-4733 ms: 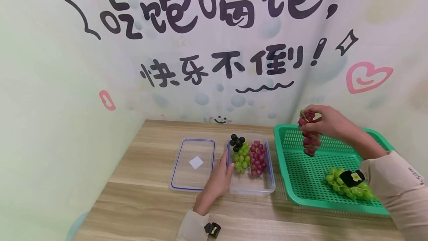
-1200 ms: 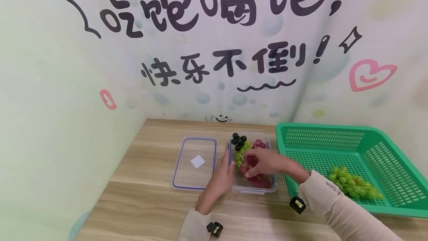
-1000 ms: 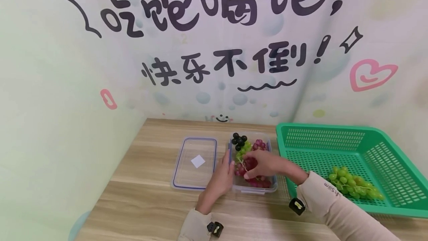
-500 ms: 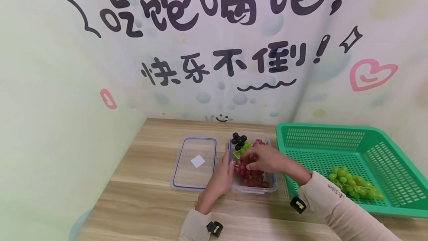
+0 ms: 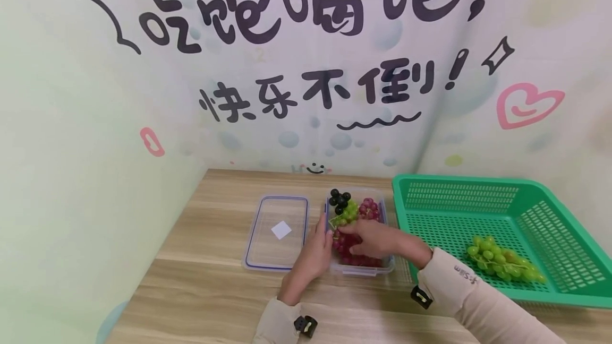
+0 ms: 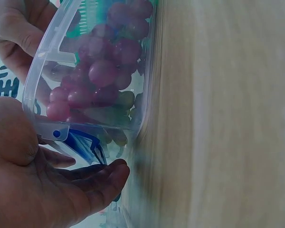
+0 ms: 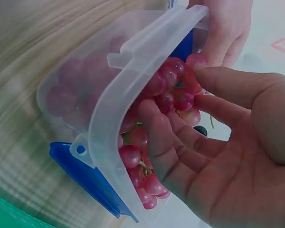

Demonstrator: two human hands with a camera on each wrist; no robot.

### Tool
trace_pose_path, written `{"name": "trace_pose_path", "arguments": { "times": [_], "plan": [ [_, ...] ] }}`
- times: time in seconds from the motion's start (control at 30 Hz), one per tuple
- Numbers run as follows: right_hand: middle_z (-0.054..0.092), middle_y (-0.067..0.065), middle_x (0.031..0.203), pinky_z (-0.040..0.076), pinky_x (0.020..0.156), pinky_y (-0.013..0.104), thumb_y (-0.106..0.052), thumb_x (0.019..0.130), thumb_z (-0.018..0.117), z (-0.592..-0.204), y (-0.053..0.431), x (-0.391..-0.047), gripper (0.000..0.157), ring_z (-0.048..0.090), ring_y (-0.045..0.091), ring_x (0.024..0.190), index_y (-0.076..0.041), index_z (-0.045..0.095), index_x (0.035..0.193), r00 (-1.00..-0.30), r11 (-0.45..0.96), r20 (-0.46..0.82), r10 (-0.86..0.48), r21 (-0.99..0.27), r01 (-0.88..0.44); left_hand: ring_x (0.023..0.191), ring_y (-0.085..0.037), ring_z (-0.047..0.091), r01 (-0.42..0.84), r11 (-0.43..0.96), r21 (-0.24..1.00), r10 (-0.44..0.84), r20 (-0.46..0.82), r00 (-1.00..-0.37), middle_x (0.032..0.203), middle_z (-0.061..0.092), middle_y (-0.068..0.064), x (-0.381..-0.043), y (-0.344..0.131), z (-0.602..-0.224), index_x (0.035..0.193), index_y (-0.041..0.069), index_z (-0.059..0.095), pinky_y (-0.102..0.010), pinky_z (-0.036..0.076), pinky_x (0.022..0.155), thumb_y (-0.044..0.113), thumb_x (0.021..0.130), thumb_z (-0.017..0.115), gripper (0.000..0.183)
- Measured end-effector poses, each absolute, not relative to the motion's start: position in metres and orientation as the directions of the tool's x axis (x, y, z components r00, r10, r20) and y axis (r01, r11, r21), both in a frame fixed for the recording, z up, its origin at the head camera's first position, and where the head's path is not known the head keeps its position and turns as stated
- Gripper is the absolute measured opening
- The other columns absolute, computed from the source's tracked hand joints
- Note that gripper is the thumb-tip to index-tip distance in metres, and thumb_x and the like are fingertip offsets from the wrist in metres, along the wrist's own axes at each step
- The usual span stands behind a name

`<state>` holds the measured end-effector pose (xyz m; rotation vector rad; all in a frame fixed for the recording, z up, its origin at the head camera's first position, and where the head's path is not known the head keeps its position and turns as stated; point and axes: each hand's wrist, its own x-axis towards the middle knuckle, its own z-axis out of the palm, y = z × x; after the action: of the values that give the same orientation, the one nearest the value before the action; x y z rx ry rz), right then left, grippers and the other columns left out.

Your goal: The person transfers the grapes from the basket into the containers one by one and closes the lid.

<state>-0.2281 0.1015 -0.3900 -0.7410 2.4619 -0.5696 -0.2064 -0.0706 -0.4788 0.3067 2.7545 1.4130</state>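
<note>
Red grapes (image 5: 345,254): front bunch lies in the near part of the clear container (image 5: 360,271), under the right hand; 4.7 s earlier it hung pinched above the basket.
Lid (image 5: 272,248): clear, blue-edged, flat on the counter (image 5: 215,291); white square (image 5: 281,230) within its outline, above or beneath cannot be told. Same place as before.
Left hand (image 5: 313,251): fingers fairly straight, laid along the container's left side by a blue latch (image 6: 83,145); position unchanged.
Container, back left: black grapes (image 5: 339,201), green cluster (image 5: 348,212) just in front.
Container, back right: second red bunch (image 5: 369,208), less covered than 0.5 s ago.
Right hand (image 5: 373,239): fingers apart, loosely bent, touching the front bunch; index finger straighter than 0.5 s ago, pointing toward the container's left wall.
Basket (image 5: 459,198): green, perforated, just right of the container; green bunch (image 5: 504,261) inside, as in the earlier frames.
</note>
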Motion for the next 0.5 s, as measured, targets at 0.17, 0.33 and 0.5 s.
{"name": "trace_pose_path", "arguments": {
  "times": [0.17,0.33,0.5],
  "plan": [
    [0.060,0.008,0.076,0.038,0.055,0.022,-0.007,0.095,0.065,-0.3954,0.0995,-0.2269,0.050,0.035,0.009,0.052,-0.006,0.052,0.144,-0.690,0.754,-0.355,-0.630,-0.492,-0.435,0.140,-0.044,0.036,0.162,0.568,0.807,0.190,0.063,-0.980,0.152,0.033,-0.032,-0.2064,-0.0706,-0.4786,0.155,-0.006,0.018,-0.055,0.035,0.114,0.016,0.109,0.033,0.053],
    [0.067,0.015,0.123,0.053,0.077,0.029,-0.007,0.093,0.068,-0.3960,0.0995,-0.2264,0.052,0.058,0.011,0.083,-0.005,0.053,0.143,-0.685,0.744,-0.342,-0.644,-0.488,-0.456,0.141,-0.044,0.035,0.154,0.569,0.808,0.187,0.055,-0.981,0.153,0.032,-0.032,-0.2061,-0.0711,-0.4787,0.155,-0.005,0.018,-0.055,0.034,0.114,0.017,0.109,0.033,0.054],
    [0.055,0.014,0.144,0.053,0.098,0.046,-0.008,0.092,0.069,-0.3941,0.1022,-0.2270,0.053,0.059,0.021,0.117,-0.007,0.053,0.143,-0.702,0.754,-0.349,-0.621,-0.509,-0.415,0.142,-0.042,0.034,0.150,0.569,0.808,0.193,0.045,-0.980,0.155,0.031,-0.030,-0.2064,-0.0716,-0.4793,0.156,-0.004,0.017,-0.055,0.034,0.114,0.018,0.109,0.033,0.054]
  ]
}}
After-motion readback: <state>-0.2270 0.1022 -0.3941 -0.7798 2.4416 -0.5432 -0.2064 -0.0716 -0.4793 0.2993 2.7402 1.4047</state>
